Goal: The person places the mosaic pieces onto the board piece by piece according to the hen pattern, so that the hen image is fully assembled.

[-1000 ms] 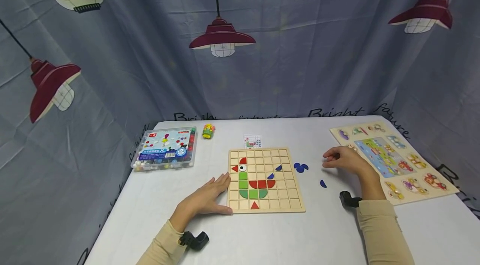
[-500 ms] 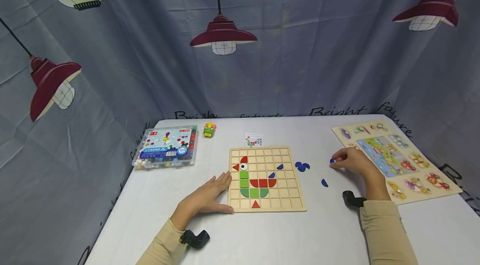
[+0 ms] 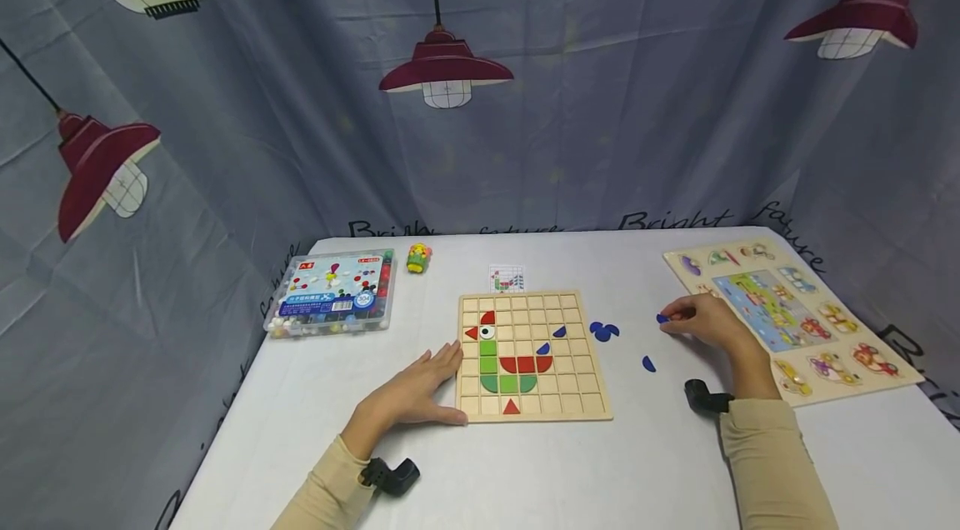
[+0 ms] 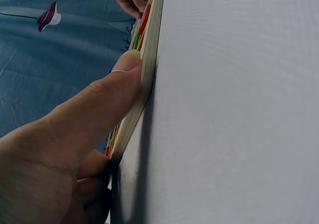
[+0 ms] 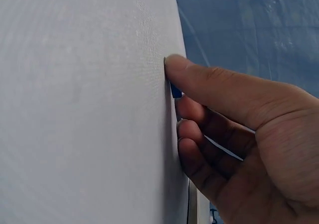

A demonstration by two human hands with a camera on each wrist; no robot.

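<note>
My left hand [image 3: 411, 395] lies along the left side of a wooden grid board [image 3: 592, 397], fingers straight, the thumb at its near corner. In the left wrist view the thumb [image 4: 99, 102] presses against the board's edge. Red, green and blue pieces and a white eye piece form a bird-like figure on the grid. To the right of the board, my right hand [image 3: 708, 323] pinches a small blue piece [image 3: 662, 318] between thumb and fingers, low over the table. The right wrist view shows the blue piece [image 5: 176, 91] mostly hidden behind the thumb.
Several blue pieces [image 3: 603, 332] lie right of the board, with another blue piece [image 3: 648, 364] nearer me. A small pattern card [image 3: 507, 278] sits behind the board. A picture puzzle [image 3: 795, 322] stands right, a plastic case [image 3: 330, 292] and a toy figure [image 3: 418, 258] back left.
My right hand has shifted slightly right, and the blue piece now shows at its fingertips, where none was visible at first. The left hand stays on the board.
</note>
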